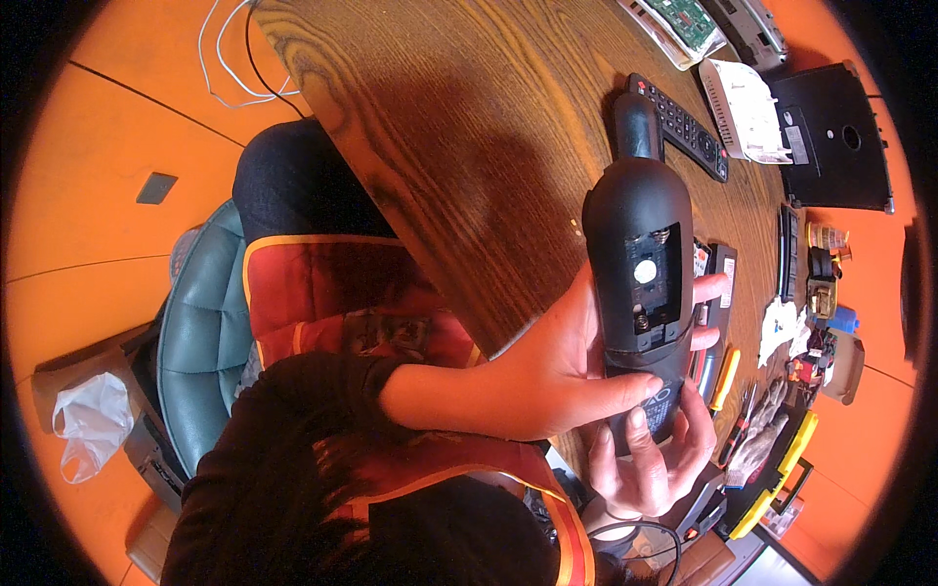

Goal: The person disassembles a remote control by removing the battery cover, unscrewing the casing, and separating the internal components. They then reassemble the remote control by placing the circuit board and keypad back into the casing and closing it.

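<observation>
I see left hand (532, 391) clamped around long black plastic handset (645, 350), battery bay (660, 283) uncovered; right hand (650, 479) clamped on lower end.

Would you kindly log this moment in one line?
left hand: holding black handset; right hand: at its lower end; compartment: open, springs showing; black remote: on table

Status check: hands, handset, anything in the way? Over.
Left hand gripping black handset; right hand on its lower end. Back compartment uncovered, facing camera. Nothing seen blocking it; remote control lies beyond the top end.
</observation>
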